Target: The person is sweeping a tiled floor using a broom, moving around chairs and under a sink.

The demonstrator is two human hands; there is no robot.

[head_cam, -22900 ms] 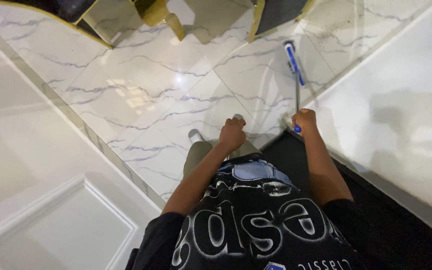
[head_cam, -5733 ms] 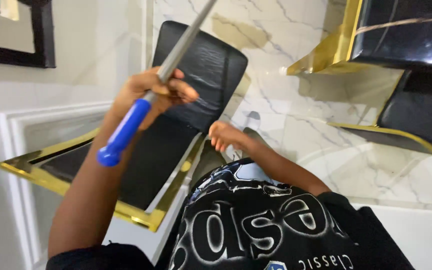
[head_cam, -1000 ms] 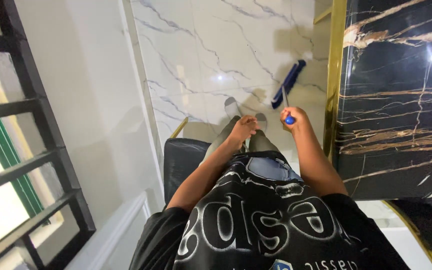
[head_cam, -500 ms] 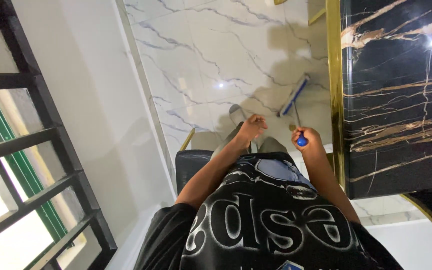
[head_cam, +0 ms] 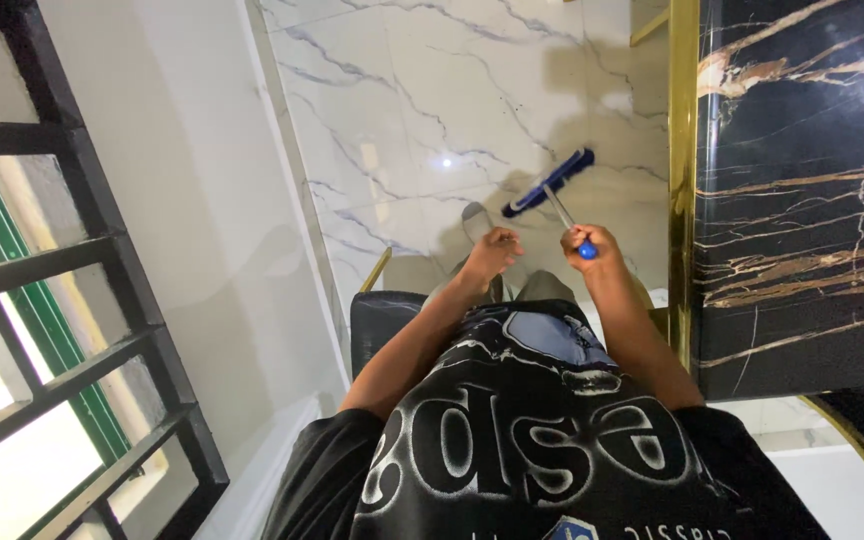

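My right hand (head_cam: 592, 247) grips the blue end of a long metal-handled broom (head_cam: 559, 205). Its blue brush head (head_cam: 548, 182) rests on the white marble floor (head_cam: 412, 90) ahead of my feet, angled from lower left to upper right. My left hand (head_cam: 493, 250) hangs free in front of my waist with the fingers loosely curled and nothing in it. It is a short way left of the broom handle and apart from it.
A black marble table with a gold edge (head_cam: 683, 180) stands close on the right. A black chair seat with a gold leg (head_cam: 380, 310) is just behind my left arm. A white wall (head_cam: 182, 200) and a black window grille (head_cam: 62, 300) run along the left.
The brush head has swung left and turned across the floor, and my right hand has risen slightly with the handle. My left hand has barely moved.
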